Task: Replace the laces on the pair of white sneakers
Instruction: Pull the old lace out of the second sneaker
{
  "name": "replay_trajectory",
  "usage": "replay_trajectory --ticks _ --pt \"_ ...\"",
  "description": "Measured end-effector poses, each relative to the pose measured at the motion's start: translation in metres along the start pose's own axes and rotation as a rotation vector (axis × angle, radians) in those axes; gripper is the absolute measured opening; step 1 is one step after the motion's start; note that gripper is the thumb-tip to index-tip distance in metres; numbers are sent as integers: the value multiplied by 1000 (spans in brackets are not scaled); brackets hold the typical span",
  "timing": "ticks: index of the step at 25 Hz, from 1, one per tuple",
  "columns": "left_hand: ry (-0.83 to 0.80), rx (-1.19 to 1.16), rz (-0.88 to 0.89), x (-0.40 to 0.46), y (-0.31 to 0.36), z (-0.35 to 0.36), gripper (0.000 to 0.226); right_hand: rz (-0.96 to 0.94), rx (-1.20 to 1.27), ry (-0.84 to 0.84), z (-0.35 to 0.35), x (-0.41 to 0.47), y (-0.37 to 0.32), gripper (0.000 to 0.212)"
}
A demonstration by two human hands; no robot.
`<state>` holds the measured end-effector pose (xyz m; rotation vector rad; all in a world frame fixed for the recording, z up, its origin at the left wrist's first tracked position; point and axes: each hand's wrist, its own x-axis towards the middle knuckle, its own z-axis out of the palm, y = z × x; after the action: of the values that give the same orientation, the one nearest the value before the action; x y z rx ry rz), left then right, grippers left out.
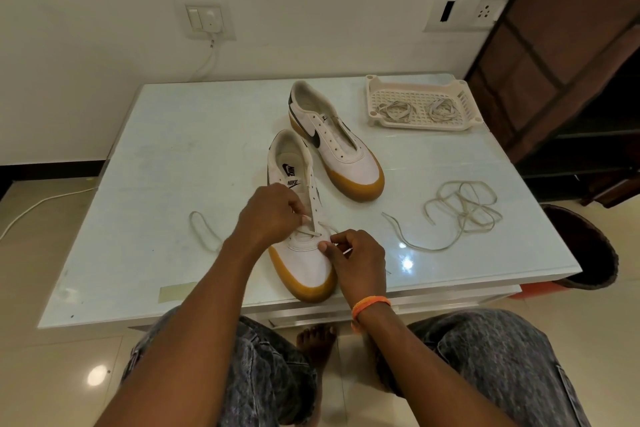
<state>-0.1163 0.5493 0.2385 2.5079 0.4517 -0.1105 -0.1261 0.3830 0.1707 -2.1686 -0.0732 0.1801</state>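
Head view. Two white sneakers with gum-coloured soles sit on the pale glossy counter (145, 156). The near sneaker (304, 253) lies at the front edge, toe toward the person; the far sneaker (341, 149) lies just behind it, toe pointing right and forward, eyelets bare.

A lace (313, 231) crosses the lowest eyelets of the near sneaker. The left hand (268, 215) is over the tongue area, fingers curled and pinching one end of this lace. The right hand (360, 260) rests at the toe box, thumb and forefinger closed on the other end; an orange band (370, 305) is on that wrist. A slack loop of lace (204, 230) lies on the counter left of the left forearm.

A loose tangled lace (464, 208) lies well right of the near sneaker. At the far right corner stands a cream perforated tray (420, 80) holding two coiled laces (393, 111).

Grey denim knees and a bare foot show below the counter edge.
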Motion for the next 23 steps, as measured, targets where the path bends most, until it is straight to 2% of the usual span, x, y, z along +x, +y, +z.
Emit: replay_trajectory --ticks 2,4,7,8,10,12,14,16,19,21,23 --pt "97 -257 -140 -2 -8 -20 2 -5 8 3 -1 0 0 23" --pt "267 -438 -292 -5 -21 -34 2 -8 16 7 0 0 0 22" --pt "393 -208 -302 -3 -32 -35 13 1 18 13 0 0 0 20" --pt "370 -158 -250 -2 -30 -32 20 2 20 12 0 0 0 20" --pt "227 -161 -102 -3 -20 -25 31 0 16 6 1 0 1 20" --pt "56 -27 37 -5 -6 -11 28 8 18 5 1 0 1 21" --pt "-46 148 94 -6 2 6 22 11 16 8 2 1 1 20" --pt "-55 153 80 -4 6 12 15 8 16 4 2 1 1 20" --pt "-32 1 -2 1 -1 -5 5 5 25 1 1 0 1 19" --pt "76 -171 -143 -1 -14 -23 1 5 34 2 0 0 1 19" --pt "200 -216 -236 -4 -28 -33 5 -1 34 1 1 0 1 19"
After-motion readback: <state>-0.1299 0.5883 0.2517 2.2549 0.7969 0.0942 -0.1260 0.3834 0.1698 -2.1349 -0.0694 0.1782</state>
